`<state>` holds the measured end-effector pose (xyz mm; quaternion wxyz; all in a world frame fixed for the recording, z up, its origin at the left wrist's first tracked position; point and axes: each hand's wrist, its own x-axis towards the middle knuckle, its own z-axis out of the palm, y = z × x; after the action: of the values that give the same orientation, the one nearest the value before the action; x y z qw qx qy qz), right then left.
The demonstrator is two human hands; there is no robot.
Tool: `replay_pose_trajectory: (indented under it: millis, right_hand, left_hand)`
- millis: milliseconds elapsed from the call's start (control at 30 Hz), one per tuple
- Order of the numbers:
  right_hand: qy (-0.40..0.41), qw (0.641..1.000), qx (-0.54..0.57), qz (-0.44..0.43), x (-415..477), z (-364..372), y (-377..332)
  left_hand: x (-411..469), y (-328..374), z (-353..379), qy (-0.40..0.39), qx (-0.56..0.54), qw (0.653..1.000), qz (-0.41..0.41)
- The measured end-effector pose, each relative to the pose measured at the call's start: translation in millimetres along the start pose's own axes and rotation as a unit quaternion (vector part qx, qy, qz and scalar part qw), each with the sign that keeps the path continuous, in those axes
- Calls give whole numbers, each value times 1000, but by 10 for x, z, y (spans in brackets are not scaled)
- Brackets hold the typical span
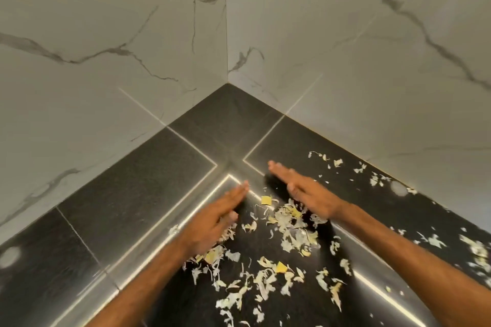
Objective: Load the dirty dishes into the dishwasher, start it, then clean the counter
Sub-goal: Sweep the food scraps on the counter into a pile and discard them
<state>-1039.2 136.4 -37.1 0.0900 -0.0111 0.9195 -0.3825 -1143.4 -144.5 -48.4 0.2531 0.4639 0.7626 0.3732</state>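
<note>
Pale green and yellow vegetable scraps (289, 231) lie scattered over the black counter (138, 194), thickest between my two hands and toward the front. My left hand (215, 218) stands on its edge, fingers straight and together, at the left side of the scrap pile. My right hand (300, 188) is flat and angled the same way at the pile's right side, fingers pointing toward the corner. Both hands hold nothing. More scraps (372, 175) lie along the right wall and at the far right.
The counter runs into a corner formed by two white marble-look tiled walls (132, 34). Bright light strips reflect on the counter's surface. No dishes or dishwasher are in view.
</note>
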Motion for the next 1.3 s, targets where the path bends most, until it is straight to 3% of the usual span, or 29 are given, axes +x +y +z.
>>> replay_pose_trajectory:
  millis: [67,133,233,300,467,533,633,700,767,867,1000,1100,1200,1300]
  right_hand:
    - [82,994,-54,47,-20,-316,208]
    - [109,978,-134,118,-32,-585,476]
    - [89,958,-194,191,-95,-623,809]
    - [84,958,-207,177,-130,-447,803]
    - [-9,986,-164,2,-247,79,206]
    - [-53,993,-98,-41,-345,204,66]
    - [22,998,-59,6,-325,92,177]
    - [52,993,-85,58,-219,-44,286]
    - [23,990,-129,60,-83,-30,241]
    - [-34,988,-151,0,56,256,-64]
    - [-88,982,-149,-70,-144,634,-344]
    - [-120,990,-41,-57,-467,698,-443]
    - [-28,999,29,-4,-599,565,-333]
    - [16,999,-41,29,-499,427,-124]
  left_hand:
    - [106,-74,-202,64,35,997,-10]
    - [224,-230,-366,81,123,988,-43]
    - [325,-425,-379,27,261,959,-110]
    - [331,-376,-206,-5,307,947,-92]
    - [152,36,299,-125,218,966,57]
    - [35,131,311,-124,162,977,69]
    - [-115,138,91,-15,115,993,36]
    - [-227,-43,-129,48,149,988,-8]
    - [-365,-322,-335,77,195,975,-79]
    - [-554,-499,-374,60,258,952,-151]
    - [-606,-92,135,25,216,972,-94]
    - [-679,357,516,-6,66,996,-54]
    - [-769,516,523,42,-18,998,-48]
    - [-897,282,241,137,36,986,-86]
